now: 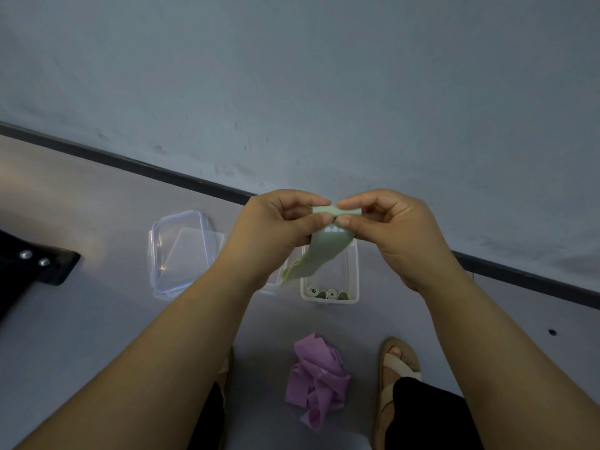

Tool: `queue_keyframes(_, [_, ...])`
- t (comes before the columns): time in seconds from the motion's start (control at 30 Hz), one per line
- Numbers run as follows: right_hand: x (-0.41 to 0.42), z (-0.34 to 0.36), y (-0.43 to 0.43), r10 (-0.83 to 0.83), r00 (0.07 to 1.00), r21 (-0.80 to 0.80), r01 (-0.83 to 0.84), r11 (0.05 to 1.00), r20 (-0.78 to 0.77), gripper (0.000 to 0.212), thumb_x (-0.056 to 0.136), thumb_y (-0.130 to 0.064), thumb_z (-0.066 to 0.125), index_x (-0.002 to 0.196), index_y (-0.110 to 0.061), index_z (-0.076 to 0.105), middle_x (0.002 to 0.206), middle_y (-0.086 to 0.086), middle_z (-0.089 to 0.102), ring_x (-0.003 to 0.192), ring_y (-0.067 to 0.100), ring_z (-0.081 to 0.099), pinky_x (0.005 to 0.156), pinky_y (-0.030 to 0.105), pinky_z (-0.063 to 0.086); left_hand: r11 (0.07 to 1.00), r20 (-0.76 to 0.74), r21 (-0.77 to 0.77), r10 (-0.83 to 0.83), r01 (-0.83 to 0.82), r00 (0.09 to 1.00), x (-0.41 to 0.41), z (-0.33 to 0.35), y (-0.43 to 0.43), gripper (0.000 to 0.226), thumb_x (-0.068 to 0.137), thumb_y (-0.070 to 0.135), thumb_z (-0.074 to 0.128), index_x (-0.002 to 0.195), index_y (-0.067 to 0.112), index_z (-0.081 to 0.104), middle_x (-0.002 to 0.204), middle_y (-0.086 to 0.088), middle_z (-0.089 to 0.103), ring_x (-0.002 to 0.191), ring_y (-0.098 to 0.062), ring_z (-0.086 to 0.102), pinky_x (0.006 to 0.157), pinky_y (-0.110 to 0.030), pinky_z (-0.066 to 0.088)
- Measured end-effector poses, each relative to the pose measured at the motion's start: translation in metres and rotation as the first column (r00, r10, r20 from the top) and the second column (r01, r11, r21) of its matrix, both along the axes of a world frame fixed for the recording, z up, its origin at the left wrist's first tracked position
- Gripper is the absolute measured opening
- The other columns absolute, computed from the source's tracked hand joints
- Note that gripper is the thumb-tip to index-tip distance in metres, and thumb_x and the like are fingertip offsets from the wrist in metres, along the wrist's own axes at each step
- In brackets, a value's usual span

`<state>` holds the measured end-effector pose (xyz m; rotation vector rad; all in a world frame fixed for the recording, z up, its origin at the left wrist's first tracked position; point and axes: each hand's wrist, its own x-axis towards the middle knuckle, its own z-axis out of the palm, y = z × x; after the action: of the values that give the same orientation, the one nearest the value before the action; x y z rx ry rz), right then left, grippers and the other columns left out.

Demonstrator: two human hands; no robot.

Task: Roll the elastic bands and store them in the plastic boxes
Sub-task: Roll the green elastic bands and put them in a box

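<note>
Forearms nearest, stretched out above the floor (97, 319). Pinched the rolled end of a green elastic band (321, 251) between thumb and curled fingers of left hand (276, 222) and right hand (389, 225), fingertips nearly meeting, with the loose tail hanging across the left rim of an open plastic box (352, 280). Saw two rolled bands (324, 293) against its near wall. Noted a clear lid (178, 251) well left, purple bands (316, 381) heaped between the feet, and floor running to the dark skirting (162, 170).
</note>
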<state>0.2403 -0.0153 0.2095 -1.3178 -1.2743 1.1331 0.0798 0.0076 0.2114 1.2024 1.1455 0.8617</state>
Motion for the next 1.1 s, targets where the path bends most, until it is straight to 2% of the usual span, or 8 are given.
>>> queue_keyframes(0.1, [0.0009, 0.0001, 0.0001, 0.027, 0.999, -0.016, -0.027, 0.999, -0.020, 0.021, 0.070, -0.011, 0.073, 0.084, -0.024, 0.068, 0.078, -0.009, 0.071, 0.078, 0.007, 0.068, 0.076, 0.023, 0.056, 1.000, 0.015, 0.010, 0.014, -0.014, 1.000, 0.0006, -0.0001, 0.0003, 0.015, 0.078, 0.003, 0.070, 0.087, 0.015, 0.069, 0.082, -0.010, 0.072, 0.075, -0.016, 0.069, 0.072, -0.028, 0.059])
queue_keyframes(0.2, [0.0025, -0.0017, 0.0006, 0.056, 0.997, -0.086, -0.060, 0.994, -0.056, 0.036, 0.062, -0.030, 0.069, 0.098, -0.029, 0.063, 0.086, -0.004, 0.070, 0.085, 0.011, 0.069, 0.079, 0.027, 0.057, 0.999, 0.035, 0.021, 0.035, -0.036, 0.999, -0.0001, -0.0005, 0.0008, 0.017, 0.078, 0.000, 0.069, 0.086, 0.015, 0.069, 0.083, -0.013, 0.071, 0.076, -0.016, 0.068, 0.072, -0.026, 0.058])
queue_keyframes(0.3, [0.0010, -0.0016, 0.0001, 0.033, 0.998, -0.111, -0.039, 0.993, -0.055, 0.031, 0.066, -0.036, 0.063, 0.095, -0.026, 0.064, 0.089, 0.003, 0.069, 0.081, 0.013, 0.068, 0.076, 0.028, 0.058, 0.999, 0.040, 0.026, 0.038, -0.039, 0.998, -0.0007, -0.0013, 0.0014, 0.018, 0.077, -0.001, 0.070, 0.084, 0.015, 0.069, 0.079, -0.008, 0.072, 0.075, -0.015, 0.069, 0.073, -0.026, 0.058])
queue_keyframes(0.4, [-0.0001, -0.0019, 0.0010, 0.000, 0.998, -0.129, -0.008, 0.992, -0.060, 0.022, 0.074, -0.031, 0.062, 0.090, -0.017, 0.066, 0.084, 0.000, 0.071, 0.076, 0.011, 0.069, 0.070, 0.023, 0.057, 0.999, 0.031, 0.030, 0.031, -0.032, 0.999, 0.0000, -0.0020, 0.0009, 0.019, 0.076, -0.002, 0.071, 0.083, 0.016, 0.070, 0.075, -0.003, 0.072, 0.074, -0.013, 0.070, 0.072, -0.026, 0.058])
queue_keyframes(0.5, [0.0008, -0.0038, 0.0025, -0.009, 1.000, -0.112, 0.007, 0.994, -0.021, 0.005, 0.082, -0.016, 0.064, 0.085, -0.018, 0.067, 0.081, 0.001, 0.070, 0.073, 0.010, 0.067, 0.070, 0.024, 0.058, 0.999, 0.029, 0.033, 0.020, -0.021, 0.999, 0.0013, -0.0017, 0.0000, 0.020, 0.076, -0.004, 0.070, 0.082, 0.015, 0.070, 0.075, -0.001, 0.072, 0.073, -0.012, 0.070, 0.072, -0.025, 0.058])
queue_keyframes(0.73, [0.0031, -0.0026, 0.0024, -0.031, 0.995, -0.074, 0.024, 0.997, -0.093, 0.018, 0.064, -0.025, 0.068, 0.081, -0.022, 0.068, 0.068, -0.008, 0.068, 0.070, 0.008, 0.066, 0.073, 0.030, 0.059, 1.000, 0.066, -0.005, -0.011, 0.011, 0.998, 0.0016, -0.0005, 0.0004, 0.030, 0.076, 0.001, 0.071, 0.098, 0.021, 0.066, 0.081, -0.005, 0.073, 0.081, -0.016, 0.070, 0.076, -0.028, 0.057])
queue_keyframes(0.87, [0.0032, -0.0022, 0.0017, -0.036, 0.996, -0.054, 0.032, 0.998, -0.081, 0.014, 0.067, -0.018, 0.069, 0.080, -0.022, 0.067, 0.063, -0.013, 0.065, 0.069, 0.004, 0.065, 0.076, 0.030, 0.058, 0.999, 0.033, -0.035, -0.018, 0.019, 0.999, 0.0012, -0.0008, 0.0022, 0.018, 0.076, 0.011, 0.072, 0.094, 0.013, 0.068, 0.075, -0.003, 0.071, 0.080, -0.018, 0.071, 0.078, -0.031, 0.058])
queue_keyframes(1.1, [0.0015, -0.0018, 0.0017, -0.030, 0.998, -0.022, 0.029, 0.999, -0.047, 0.021, 0.073, -0.003, 0.071, 0.076, -0.023, 0.068, 0.063, -0.013, 0.066, 0.069, 0.005, 0.065, 0.078, 0.031, 0.058, 1.000, 0.013, 0.029, -0.007, 0.006, 1.000, 0.0003, 0.0000, 0.0020, 0.014, 0.077, 0.003, 0.071, 0.087, 0.012, 0.068, 0.080, -0.007, 0.072, 0.074, -0.013, 0.070, 0.069, -0.023, 0.057])
